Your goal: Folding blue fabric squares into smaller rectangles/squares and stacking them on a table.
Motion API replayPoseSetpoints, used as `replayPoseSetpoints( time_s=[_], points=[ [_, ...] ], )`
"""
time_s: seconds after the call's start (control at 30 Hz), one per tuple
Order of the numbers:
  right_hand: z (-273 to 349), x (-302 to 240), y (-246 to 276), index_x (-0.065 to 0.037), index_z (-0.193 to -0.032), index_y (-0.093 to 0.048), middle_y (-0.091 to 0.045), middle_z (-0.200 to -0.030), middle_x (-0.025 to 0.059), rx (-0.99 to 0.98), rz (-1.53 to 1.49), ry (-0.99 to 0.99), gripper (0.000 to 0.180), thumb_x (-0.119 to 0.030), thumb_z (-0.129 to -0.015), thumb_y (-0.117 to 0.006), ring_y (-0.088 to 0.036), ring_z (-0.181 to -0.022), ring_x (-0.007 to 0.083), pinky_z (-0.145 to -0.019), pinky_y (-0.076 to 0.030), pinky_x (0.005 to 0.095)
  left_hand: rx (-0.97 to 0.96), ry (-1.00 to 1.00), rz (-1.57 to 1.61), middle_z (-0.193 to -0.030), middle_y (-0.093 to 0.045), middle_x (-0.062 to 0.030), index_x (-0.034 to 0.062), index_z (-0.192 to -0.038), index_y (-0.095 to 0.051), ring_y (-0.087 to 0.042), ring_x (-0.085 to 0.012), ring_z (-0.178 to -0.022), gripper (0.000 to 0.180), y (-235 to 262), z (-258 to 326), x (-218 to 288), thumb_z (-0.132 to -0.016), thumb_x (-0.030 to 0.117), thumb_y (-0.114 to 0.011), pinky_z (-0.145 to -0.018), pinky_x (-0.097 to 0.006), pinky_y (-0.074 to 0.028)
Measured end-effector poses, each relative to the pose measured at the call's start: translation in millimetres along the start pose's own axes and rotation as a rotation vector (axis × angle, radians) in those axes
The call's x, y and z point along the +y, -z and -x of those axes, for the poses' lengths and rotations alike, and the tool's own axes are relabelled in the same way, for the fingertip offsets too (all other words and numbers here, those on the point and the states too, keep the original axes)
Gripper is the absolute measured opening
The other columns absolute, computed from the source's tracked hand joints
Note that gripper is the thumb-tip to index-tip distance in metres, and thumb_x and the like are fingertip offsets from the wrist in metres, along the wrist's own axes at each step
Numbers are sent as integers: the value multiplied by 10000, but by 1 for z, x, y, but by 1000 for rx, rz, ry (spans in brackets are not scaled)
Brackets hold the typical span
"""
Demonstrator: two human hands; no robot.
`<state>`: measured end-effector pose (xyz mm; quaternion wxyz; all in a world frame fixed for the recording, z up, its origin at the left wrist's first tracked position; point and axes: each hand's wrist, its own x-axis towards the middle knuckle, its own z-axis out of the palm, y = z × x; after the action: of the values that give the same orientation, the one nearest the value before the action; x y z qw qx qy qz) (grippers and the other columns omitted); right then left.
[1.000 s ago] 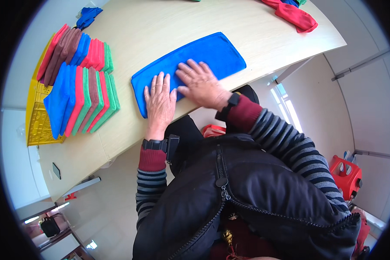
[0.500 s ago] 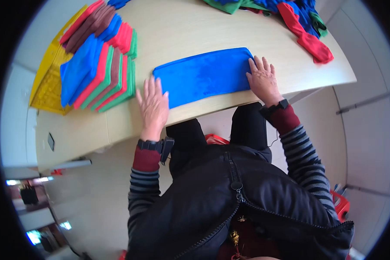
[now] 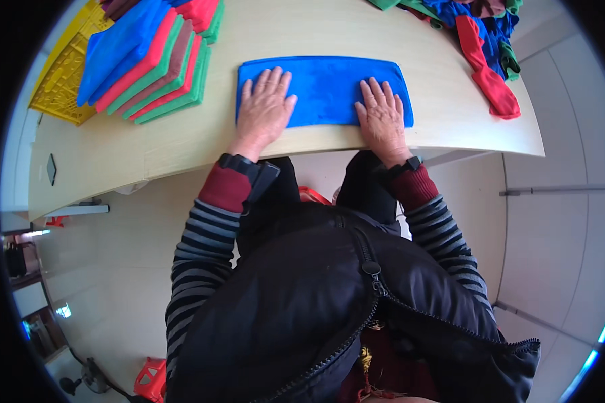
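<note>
A folded blue towel point(image 3: 324, 87) lies flat on the table in front of me, its long side along the table's front edge. On its left part rests my left hand point(image 3: 265, 111), palm down with the fingers stretched out. My right hand point(image 3: 383, 117) lies flat on the right part, fingers slightly spread. Neither hand grips the cloth. Left of the towel stands a stack of folded towels point(image 3: 158, 67) in blue, red, green and brown.
A yellow plastic crate point(image 3: 64, 80) stands behind the stack at the table's left. At the far right lies a heap of loose cloths point(image 3: 480, 33), with a red cloth point(image 3: 494, 91) trailing toward me. The pale wooden table point(image 3: 302, 142) ends just before my lap.
Both hands have moved inward from the towel's left and right ends onto its surface. The towel now lies straighter, and the whole view has shifted a little.
</note>
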<state>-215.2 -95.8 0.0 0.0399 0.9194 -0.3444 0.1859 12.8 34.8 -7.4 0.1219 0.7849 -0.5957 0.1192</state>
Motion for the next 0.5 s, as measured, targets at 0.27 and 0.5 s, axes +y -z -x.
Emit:
replayPoseSetpoints(
  time_s=[0.27, 0.5],
  points=[
    [15, 54, 7, -94, -1467, -437, -429, -1523, 141, 0, 83, -227, 497, -295, -1013, -465, -351, -1431, 369, -1168, -270, 500, 52, 11, 14, -1545, -411, -118, 88, -1471, -442, -352, -288, -1442, 534, 3, 1, -7, -1017, 369, -454, -1186, -522, -207],
    [-10, 6, 15, -85, -1459, -435, -464, -1493, 141, 69, -82, -95, 501, -218, -982, -510, -380, -1416, 355, -1165, -280, 493, 122, -336, 61, -1482, -482, -119, 58, -1389, -532, -399, -279, -1406, 492, 27, -2, 56, -983, 335, -545, -1166, -508, -259]
  ],
)
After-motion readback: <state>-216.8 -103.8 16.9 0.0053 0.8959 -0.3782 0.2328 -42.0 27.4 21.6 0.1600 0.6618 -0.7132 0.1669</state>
